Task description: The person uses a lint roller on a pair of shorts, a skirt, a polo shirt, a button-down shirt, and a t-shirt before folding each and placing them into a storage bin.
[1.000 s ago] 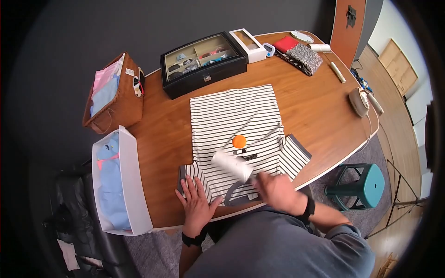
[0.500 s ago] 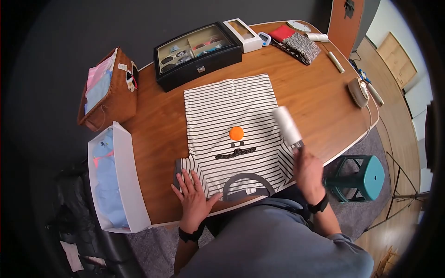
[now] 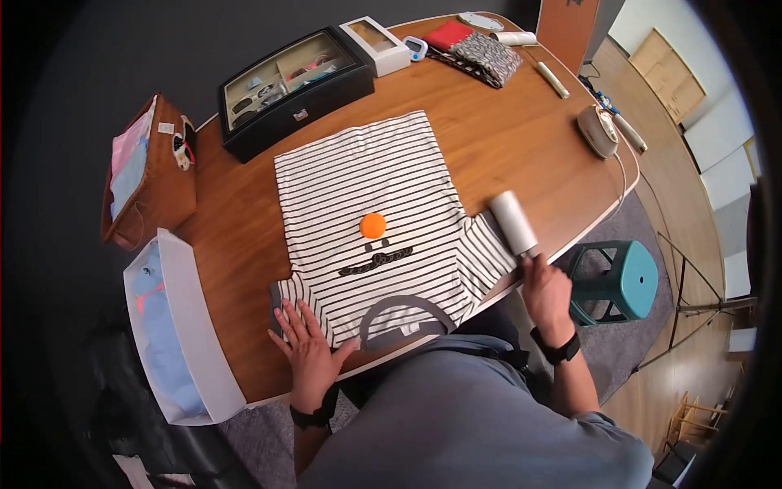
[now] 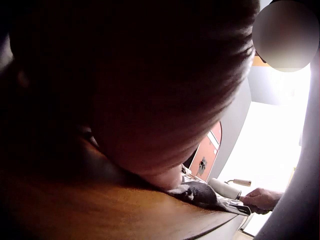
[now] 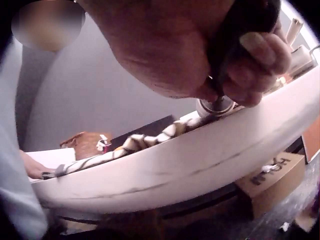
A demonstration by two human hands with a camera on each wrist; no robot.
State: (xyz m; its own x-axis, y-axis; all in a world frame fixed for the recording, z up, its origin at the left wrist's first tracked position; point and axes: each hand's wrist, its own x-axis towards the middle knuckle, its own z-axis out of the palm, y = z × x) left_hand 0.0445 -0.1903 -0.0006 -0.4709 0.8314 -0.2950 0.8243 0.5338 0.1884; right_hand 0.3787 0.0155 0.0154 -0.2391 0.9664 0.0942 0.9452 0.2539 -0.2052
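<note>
A white shirt with dark stripes (image 3: 366,179) lies flat on the table, its grey collar towards the person. On its front are an orange disc (image 3: 373,226) and dark markings. My left hand (image 3: 313,352) rests, fingers spread, on the sleeve at the left. My right hand (image 3: 547,300) grips the handle of a white lint roller (image 3: 513,222), whose cylinder lies over the cuff of the other sleeve. In the right wrist view, my right hand (image 5: 250,65) has its fingers curled round the dark handle, with the roller's end (image 5: 216,106) at the table edge.
A black glass-topped case (image 3: 297,106), a white box (image 3: 376,47) and folded cloths (image 3: 485,55) stand along the far side. An iron (image 3: 599,132) sits at the right. A brown basket (image 3: 167,183) and a white bin (image 3: 181,326) are at the left, a green stool (image 3: 639,281) beyond the right edge.
The roller has gone from the shirt's collar area to the right sleeve, carried by my right hand. My left hand has stayed on the left sleeve. The head view has shifted.
</note>
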